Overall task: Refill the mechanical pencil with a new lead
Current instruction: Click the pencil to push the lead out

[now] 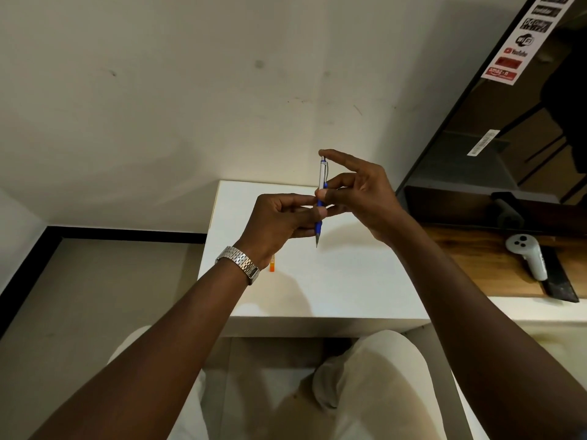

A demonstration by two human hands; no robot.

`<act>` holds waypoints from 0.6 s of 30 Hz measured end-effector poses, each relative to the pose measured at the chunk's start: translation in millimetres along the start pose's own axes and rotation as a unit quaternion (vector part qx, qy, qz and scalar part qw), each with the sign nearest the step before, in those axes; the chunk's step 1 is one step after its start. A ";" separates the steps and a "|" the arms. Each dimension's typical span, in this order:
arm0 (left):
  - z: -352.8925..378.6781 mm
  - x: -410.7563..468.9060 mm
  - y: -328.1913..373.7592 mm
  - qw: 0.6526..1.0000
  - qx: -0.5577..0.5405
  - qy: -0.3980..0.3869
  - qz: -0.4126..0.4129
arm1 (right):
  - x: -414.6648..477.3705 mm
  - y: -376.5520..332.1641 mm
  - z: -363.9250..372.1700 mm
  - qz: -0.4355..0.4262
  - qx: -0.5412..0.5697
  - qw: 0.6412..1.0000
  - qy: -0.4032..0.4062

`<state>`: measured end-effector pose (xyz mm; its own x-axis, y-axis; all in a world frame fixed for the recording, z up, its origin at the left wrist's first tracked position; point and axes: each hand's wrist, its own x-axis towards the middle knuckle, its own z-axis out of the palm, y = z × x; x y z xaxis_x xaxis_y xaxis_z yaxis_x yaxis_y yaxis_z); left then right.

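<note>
A silver and blue mechanical pencil (322, 177) is held upright above the white table (349, 281), tip pointing down. My right hand (359, 198) pinches its middle with thumb and fingers, and the index finger rests on its top end. My left hand (279, 222) touches the blue grip from the left, its fingers curled against the pencil. An orange lead case (272, 264) lies on the table, mostly hidden behind my left wrist.
A wooden shelf (482, 265) to the right carries a white controller (529, 257) and a dark flat object. A large black screen (508, 138) leans at the right. A wall stands behind the table; my knees are below its front edge.
</note>
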<state>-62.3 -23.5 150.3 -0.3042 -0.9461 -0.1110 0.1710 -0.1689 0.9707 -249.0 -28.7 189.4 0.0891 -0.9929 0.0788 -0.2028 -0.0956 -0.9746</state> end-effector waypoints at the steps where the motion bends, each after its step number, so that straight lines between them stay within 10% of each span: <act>1: -0.1 0.0 -0.3 1.000 0.000 0.000 -0.001 | -0.2 0.0 0.2 0.000 0.002 1.000 0.000; 18: -2.7 0.0 -2.6 1.000 0.001 0.011 0.003 | 2.0 3.8 3.2 0.010 -0.002 1.000 0.000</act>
<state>-60.2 -23.8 147.2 -0.2816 -0.9532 -0.1105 0.1712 -0.1632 0.9716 -246.5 -30.7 185.2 0.0848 -0.9947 0.0588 -0.2078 -0.0754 -0.9753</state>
